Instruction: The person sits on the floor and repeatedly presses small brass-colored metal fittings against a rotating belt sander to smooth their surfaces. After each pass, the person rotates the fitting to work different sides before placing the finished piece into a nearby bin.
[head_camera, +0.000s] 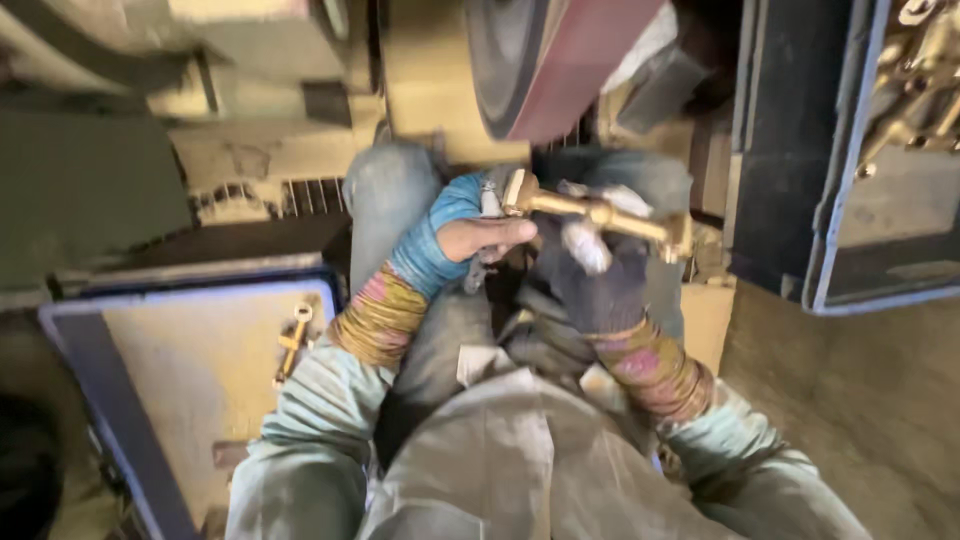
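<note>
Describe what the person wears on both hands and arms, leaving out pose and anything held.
The left hand has a blue fingerless wrap, the right hand a dark glove with worn, pale fingertips. Each wrist carries a ribbed cuff of yellow-brown and pink. Both arms are in dusty, pale grey-green sleeves.

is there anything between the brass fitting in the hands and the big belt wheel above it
Nothing visible. The brass fitting is held by the left hand and right hand just below the belt wheel. The gap between the fitting and the wheel's lower edge looks open, though the picture is blurred there.
</note>
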